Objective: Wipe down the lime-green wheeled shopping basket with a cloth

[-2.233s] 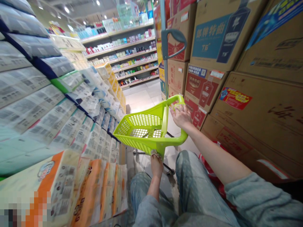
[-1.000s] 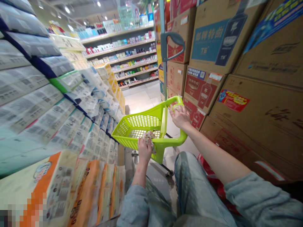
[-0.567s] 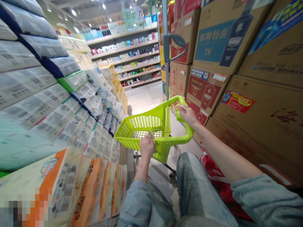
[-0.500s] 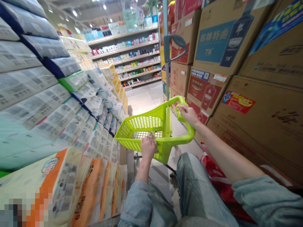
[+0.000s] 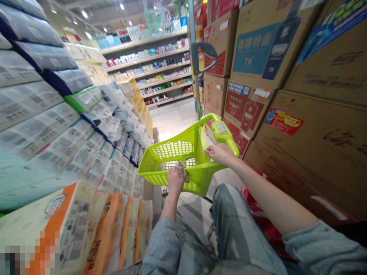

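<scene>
Stacked cartons (image 5: 252, 49) line the right side; wrapped packs (image 5: 57, 110), the left. Between them a lime-green cart (image 5: 205, 179) stands on the tiled floor (image 5: 174, 114), ahead of the person's denim-clad legs (image 5: 237, 225), its handle (image 5: 220, 130) toward the right. Right hand (image 5: 222, 154): laid over the cart's near side beside the handle, fingers bent; whether they grip cannot be told. Left hand (image 5: 175, 181): fingers clenched about a crumpled, patterned cloth (image 5: 183, 170) against the cart's near side.

A wrinkled, pale blue-grey cloth sleeve (image 5: 160, 244) shows left of bottom centre, a matching bunched-up sleeve (image 5: 323, 244) at lower right; between them are faded blue denim trousers (image 5: 233, 221), whitish in patches.
</scene>
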### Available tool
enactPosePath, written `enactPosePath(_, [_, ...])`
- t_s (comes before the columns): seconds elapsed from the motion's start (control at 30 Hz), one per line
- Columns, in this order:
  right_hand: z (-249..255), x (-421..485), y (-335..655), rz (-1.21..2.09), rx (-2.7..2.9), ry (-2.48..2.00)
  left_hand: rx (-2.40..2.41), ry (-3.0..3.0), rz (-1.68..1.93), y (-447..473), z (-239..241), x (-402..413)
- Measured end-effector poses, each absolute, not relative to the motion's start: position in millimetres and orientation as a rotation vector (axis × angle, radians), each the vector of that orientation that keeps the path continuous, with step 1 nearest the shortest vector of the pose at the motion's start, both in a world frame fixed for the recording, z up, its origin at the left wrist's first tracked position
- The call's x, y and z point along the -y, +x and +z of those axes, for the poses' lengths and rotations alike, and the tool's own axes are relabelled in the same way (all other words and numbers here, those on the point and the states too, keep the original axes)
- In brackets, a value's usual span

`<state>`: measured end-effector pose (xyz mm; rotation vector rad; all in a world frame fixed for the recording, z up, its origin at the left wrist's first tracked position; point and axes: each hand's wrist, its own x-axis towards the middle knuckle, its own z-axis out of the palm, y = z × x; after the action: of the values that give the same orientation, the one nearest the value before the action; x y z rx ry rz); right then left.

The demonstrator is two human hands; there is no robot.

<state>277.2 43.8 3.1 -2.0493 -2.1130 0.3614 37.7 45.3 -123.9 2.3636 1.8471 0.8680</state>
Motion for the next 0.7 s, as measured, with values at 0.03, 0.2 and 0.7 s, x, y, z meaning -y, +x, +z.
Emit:
enactPosePath(0.03, [4,-45,278,0.367,2.107,-2.054,-1.864,2.367,0.863,32,-127,-48])
enactPosePath(0.2, [7,-46,276,0.336,2.067,-2.117,-1.920,2.353,0.753,2,-136,-59])
enactPosePath(0.7, [2,-52,281,0.284,2.335,-1.946,-2.208,2.233,0.585,-36,-136,-59])
